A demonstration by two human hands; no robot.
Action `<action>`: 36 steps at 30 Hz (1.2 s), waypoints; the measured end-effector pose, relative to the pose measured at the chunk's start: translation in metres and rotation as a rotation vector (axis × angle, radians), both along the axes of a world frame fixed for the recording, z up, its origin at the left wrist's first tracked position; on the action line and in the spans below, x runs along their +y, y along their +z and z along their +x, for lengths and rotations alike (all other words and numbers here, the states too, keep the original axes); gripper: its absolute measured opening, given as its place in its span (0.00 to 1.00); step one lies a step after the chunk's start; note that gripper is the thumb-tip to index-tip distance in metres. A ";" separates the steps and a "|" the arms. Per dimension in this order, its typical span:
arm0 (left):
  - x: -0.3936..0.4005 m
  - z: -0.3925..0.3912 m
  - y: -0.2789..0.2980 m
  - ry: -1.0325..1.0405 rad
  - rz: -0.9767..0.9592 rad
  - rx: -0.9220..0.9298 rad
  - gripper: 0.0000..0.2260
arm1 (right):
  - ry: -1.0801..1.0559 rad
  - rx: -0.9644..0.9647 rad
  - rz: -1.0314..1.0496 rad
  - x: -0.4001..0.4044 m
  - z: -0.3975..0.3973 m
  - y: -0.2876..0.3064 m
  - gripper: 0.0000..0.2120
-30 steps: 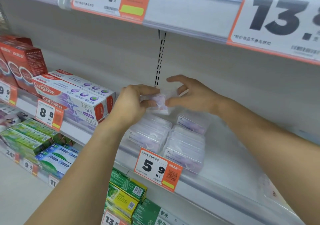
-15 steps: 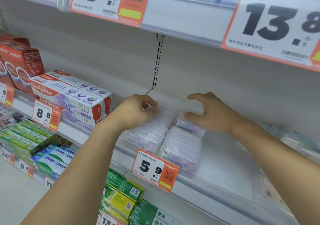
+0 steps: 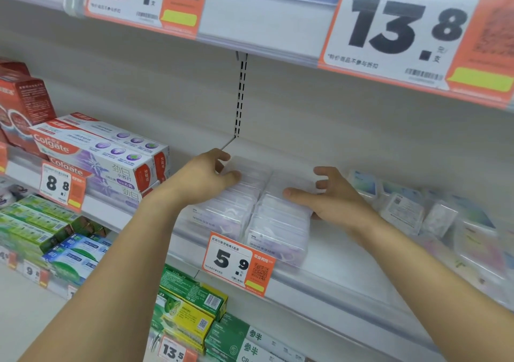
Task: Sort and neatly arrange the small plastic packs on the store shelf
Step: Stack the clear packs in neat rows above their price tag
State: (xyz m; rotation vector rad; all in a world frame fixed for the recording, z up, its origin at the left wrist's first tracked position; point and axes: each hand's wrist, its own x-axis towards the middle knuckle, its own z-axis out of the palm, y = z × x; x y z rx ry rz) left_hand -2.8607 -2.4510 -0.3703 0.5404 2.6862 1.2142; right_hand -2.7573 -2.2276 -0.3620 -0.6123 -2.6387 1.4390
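Observation:
Two rows of clear plastic packs with purple contents stand front to back on the white shelf [image 3: 336, 258]. My left hand [image 3: 204, 176] is at the back of the left row [image 3: 219, 218], thumb on top and fingers curled behind the rearmost pack. My right hand [image 3: 331, 199] lies against the right row [image 3: 278, 232], thumb across the top of a pack, fingers spread apart at the back and palm beside the row. More packs with blue and white labels lie loose and tilted at the right [image 3: 400, 208].
Colgate toothpaste boxes [image 3: 105, 153] are stacked left of the packs. A 5.9 price tag [image 3: 239, 264] hangs on the shelf's front rail. The upper shelf with a 13.8 tag [image 3: 403, 27] overhangs close above. Green boxes [image 3: 189, 300] fill the shelf below.
A pack held in the air between both hands has come down onto the back of the left row. My right hand has let go and moved right onto the right row.

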 end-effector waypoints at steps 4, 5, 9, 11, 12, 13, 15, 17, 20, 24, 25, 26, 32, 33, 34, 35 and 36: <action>0.000 0.000 0.001 0.014 0.020 -0.043 0.22 | -0.028 -0.066 -0.089 -0.009 0.015 -0.005 0.40; 0.000 0.000 0.002 0.014 0.024 -0.046 0.22 | -0.023 -0.061 -0.125 -0.011 0.016 -0.006 0.40; 0.000 0.001 0.002 0.014 0.025 -0.043 0.22 | -0.052 -0.024 -0.226 -0.015 0.017 -0.005 0.36; -0.001 0.001 0.003 0.010 0.016 -0.043 0.21 | -0.064 -0.020 -0.238 -0.017 0.016 -0.005 0.35; -0.001 0.001 0.003 0.005 0.005 -0.043 0.21 | -0.067 -0.020 -0.239 -0.017 0.017 -0.006 0.34; -0.002 0.001 0.004 0.000 -0.007 -0.044 0.21 | -0.069 -0.018 -0.240 -0.018 0.017 -0.005 0.34; -0.002 0.001 0.004 -0.010 -0.018 -0.047 0.22 | -0.071 -0.019 -0.242 -0.019 0.018 -0.006 0.33; -0.003 0.001 0.005 -0.013 -0.010 -0.058 0.22 | -0.069 -0.020 -0.240 -0.020 0.018 -0.005 0.33; -0.003 0.002 0.006 -0.018 -0.009 -0.069 0.22 | -0.078 -0.027 -0.253 -0.020 0.018 -0.004 0.32; 0.000 0.002 0.008 -0.029 -0.071 -0.061 0.23 | -0.090 -0.029 -0.290 -0.021 0.016 -0.004 0.33; 0.001 0.003 0.009 -0.029 -0.101 -0.058 0.23 | -0.091 -0.038 -0.302 -0.021 0.016 -0.003 0.34; 0.002 0.004 0.011 -0.021 -0.133 -0.052 0.24 | -0.087 -0.058 -0.293 -0.020 0.016 -0.002 0.36; 0.025 0.025 0.044 0.237 0.096 0.310 0.17 | -0.175 0.206 0.128 0.002 0.048 0.022 0.33; 0.034 0.035 0.052 0.224 0.165 0.369 0.14 | -0.170 0.283 0.163 0.008 0.061 0.028 0.27; 0.045 0.047 0.059 0.176 0.217 0.402 0.11 | -0.150 0.333 0.202 0.015 0.075 0.032 0.21; 0.057 0.062 0.063 0.105 0.244 0.412 0.08 | -0.124 0.372 0.248 0.024 0.090 0.036 0.14; 0.069 0.077 0.066 0.025 0.245 0.413 0.06 | -0.108 0.396 0.305 0.034 0.105 0.038 0.09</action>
